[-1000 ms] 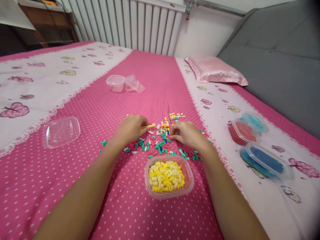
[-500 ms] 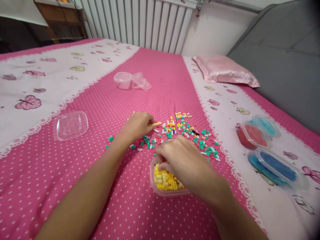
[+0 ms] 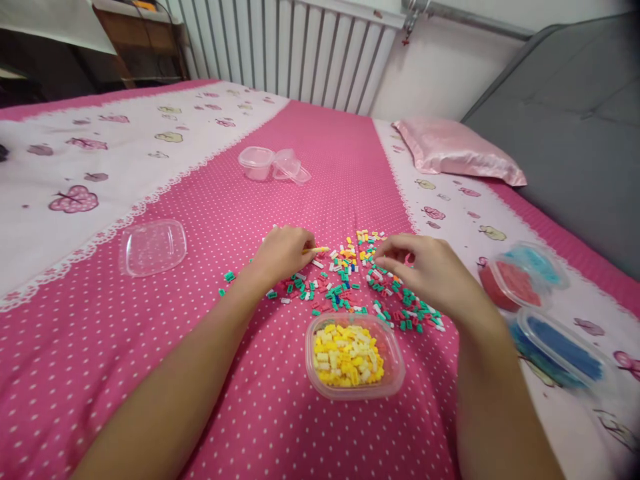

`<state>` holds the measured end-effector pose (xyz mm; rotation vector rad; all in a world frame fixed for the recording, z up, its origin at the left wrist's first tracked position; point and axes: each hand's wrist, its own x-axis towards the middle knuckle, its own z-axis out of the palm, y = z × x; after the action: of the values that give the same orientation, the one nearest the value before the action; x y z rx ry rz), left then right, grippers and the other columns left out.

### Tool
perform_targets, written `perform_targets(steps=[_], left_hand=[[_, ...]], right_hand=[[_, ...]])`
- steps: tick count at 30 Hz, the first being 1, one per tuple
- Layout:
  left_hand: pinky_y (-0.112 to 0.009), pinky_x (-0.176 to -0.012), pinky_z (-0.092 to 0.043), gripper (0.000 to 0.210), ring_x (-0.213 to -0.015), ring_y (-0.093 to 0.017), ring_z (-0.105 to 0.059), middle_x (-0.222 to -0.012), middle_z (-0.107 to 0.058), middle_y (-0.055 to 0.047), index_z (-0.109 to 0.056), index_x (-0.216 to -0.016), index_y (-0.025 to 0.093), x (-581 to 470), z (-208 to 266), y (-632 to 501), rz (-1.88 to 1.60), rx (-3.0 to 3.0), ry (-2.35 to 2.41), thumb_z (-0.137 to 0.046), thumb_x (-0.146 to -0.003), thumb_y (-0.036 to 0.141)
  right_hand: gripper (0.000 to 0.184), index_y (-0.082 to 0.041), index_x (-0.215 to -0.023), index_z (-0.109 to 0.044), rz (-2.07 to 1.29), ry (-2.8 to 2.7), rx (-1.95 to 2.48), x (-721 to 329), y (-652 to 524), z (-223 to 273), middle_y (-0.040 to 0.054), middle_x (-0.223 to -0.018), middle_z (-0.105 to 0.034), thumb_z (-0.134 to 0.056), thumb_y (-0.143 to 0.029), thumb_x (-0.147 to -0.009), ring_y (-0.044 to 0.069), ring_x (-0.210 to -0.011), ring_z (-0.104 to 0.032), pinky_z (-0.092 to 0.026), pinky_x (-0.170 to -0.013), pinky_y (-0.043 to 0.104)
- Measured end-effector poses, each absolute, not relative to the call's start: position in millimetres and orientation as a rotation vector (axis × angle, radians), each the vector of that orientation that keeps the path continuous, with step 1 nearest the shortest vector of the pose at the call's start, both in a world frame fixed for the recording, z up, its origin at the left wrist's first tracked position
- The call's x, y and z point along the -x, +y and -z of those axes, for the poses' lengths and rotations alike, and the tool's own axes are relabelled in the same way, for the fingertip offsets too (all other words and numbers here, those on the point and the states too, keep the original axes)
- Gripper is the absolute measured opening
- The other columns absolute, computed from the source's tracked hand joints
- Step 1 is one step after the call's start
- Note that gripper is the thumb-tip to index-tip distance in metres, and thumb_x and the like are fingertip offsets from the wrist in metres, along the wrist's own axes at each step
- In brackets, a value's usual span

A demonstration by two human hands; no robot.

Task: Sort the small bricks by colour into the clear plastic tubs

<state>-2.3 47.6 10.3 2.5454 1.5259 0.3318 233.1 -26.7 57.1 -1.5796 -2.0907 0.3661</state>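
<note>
A clear plastic tub (image 3: 395, 363) stands on the bed in front of me, holding many small yellow and cream building bricks (image 3: 347, 357). Beyond it spreads a loose pile of tiny bricks (image 3: 340, 297) in green, white, red, yellow and a few blue. At the pile's left side, my left hand (image 3: 285, 253) is closed round a thin yellow stick (image 3: 317, 250), its tip pointing right. My right hand (image 3: 423, 267) is over the pile's right part, thumb and fingertips drawn together low among the bricks. Whether a brick is between them is too small to tell.
A clear lid (image 3: 154, 248) lies to the left. Farther off sit clear tubs and lids (image 3: 257, 163). On the right are tubs of red bricks (image 3: 515, 283) and blue bricks (image 3: 563, 347). A pink pillow (image 3: 457, 153) rests by the grey headboard (image 3: 565, 120).
My right hand has moved from above the tub of yellow bricks up and right to the loose pile, uncovering the tub. My left hand keeps its place with the yellow stick. The view has shifted slightly.
</note>
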Motion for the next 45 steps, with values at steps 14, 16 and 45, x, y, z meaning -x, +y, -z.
perform_targets(steps=[14, 16, 45], left_hand=[[-0.031, -0.070, -0.044, 0.026, -0.084, -0.025, -0.069, -0.094, -0.077, -0.009, -0.073, -0.104, 0.019, -0.9, -13.3, 46.7, -0.273, -2.538, 1.660, -0.055, -0.094, 0.034], [-0.031, -0.069, -0.043, 0.024, -0.084, -0.026, -0.069, -0.092, -0.077, -0.009, -0.073, -0.103, 0.019, -0.8, -13.0, 46.6, -0.272, -2.540, 1.660, -0.055, -0.093, 0.032], [-0.028, -0.071, -0.045, 0.022, -0.087, -0.022, -0.068, -0.097, -0.075, -0.009, -0.071, -0.101, 0.019, 1.0, -13.0, 45.3, -0.190, -2.538, 1.584, -0.053, -0.092, 0.027]], right_hand=[[0.014, -0.022, -0.101, -0.072, -0.053, -2.073, 1.614, -217.2, 17.3, 24.2, 0.0092, -0.105, -0.067, -0.066, -0.023, -0.089, 0.031, -0.106, -0.054, -0.041, -0.095, 0.044], [0.014, -0.021, -0.102, -0.069, -0.055, -2.056, 1.610, -214.8, 17.1, 24.3, 0.0086, -0.104, -0.067, -0.067, -0.022, -0.088, 0.030, -0.104, -0.055, -0.041, -0.092, 0.043], [0.002, -0.019, -0.079, -0.069, -1.009, -2.020, 1.313, -220.3, -8.7, -27.6, 0.0056, -0.089, -0.076, -0.068, -0.020, -0.079, 0.019, -0.084, -0.070, -0.052, -0.079, 0.032]])
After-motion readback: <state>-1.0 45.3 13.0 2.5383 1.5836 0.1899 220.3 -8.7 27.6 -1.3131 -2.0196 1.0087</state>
